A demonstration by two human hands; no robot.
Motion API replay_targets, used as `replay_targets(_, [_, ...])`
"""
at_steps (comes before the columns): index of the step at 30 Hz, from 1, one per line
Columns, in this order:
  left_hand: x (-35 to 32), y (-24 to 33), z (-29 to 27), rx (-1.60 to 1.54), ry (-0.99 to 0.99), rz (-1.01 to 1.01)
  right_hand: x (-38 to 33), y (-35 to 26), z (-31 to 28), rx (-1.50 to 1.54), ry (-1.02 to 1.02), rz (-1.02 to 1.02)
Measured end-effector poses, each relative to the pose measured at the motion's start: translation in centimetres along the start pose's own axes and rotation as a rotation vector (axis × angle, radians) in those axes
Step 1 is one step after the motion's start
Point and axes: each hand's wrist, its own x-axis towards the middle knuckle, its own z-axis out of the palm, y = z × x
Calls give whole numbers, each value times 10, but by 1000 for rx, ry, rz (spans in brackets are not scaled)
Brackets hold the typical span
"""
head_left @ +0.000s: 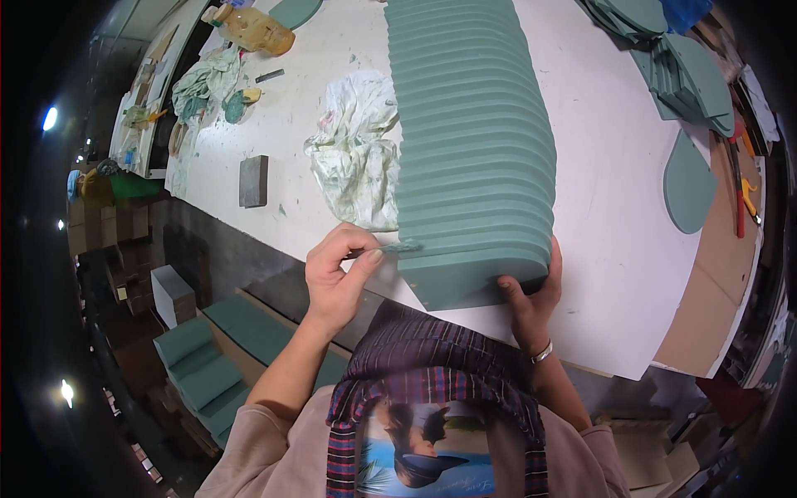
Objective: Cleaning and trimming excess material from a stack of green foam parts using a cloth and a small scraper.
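A long row of green teardrop-shaped boards (473, 141), packed face to face, runs away from me across the white table. Its nearest board (465, 286) faces my body. Between the thumb and fingers of my left hand (336, 270) is a slim brush-like tool (404, 246) with a dark handle and a green-smeared tip. The tip meets the left edge of the row near its front end; its exact kind is hard to make out. My right hand (535, 299) grips the front right corner, thumb on the near face and fingers along the right side.
Left of the row lie a stained white cloth (357, 153) and a grey block (253, 181). Farther left are a bottle (253, 31) and a green-stained rag (207, 83). A loose green board (689, 184) and red-handled tool (738, 187) lie right; green boxes (203, 373) stand below left.
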Motion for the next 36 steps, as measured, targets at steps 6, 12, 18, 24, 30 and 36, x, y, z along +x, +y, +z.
replay_targets(6, [28,16,-3,246,-118,190,1,13,4,-24,40,-75])
replay_targets(12, [42,26,0,381,-235,304,4,25,4,15,85,-143])
replay_targets(18, [45,27,3,464,-195,407,8,9,3,26,45,-125])
replay_targets(24, [45,26,4,450,-199,443,7,-3,4,37,45,-29])
replay_targets(30, [48,21,3,412,-207,490,4,-8,5,84,70,38])
replay_targets(36, [60,19,-1,409,-255,536,1,-7,8,178,90,-15])
